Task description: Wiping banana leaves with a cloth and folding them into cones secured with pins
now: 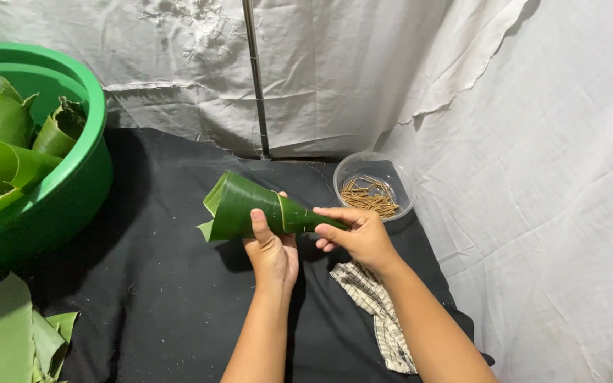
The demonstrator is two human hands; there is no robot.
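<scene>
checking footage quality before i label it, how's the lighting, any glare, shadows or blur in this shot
Head view: light is even and soft, the white cloth backdrop bright but not blown out; faint sheen on the leaf cone and green basin; a soft shadow on the black cloth beside the basin; left hand, right hand and the bowl of sticks all sharp, no motion blur.

We have a single view, from a camera worn on our head. It looks down and forward over our forearms, close to our left hand [272, 252] and right hand [360, 234] at the middle of the frame. It faces a white cloth backdrop [363, 71], taking in the black-covered work surface [157, 284], with the green basin [72, 184] cut off at the left edge.
</scene>
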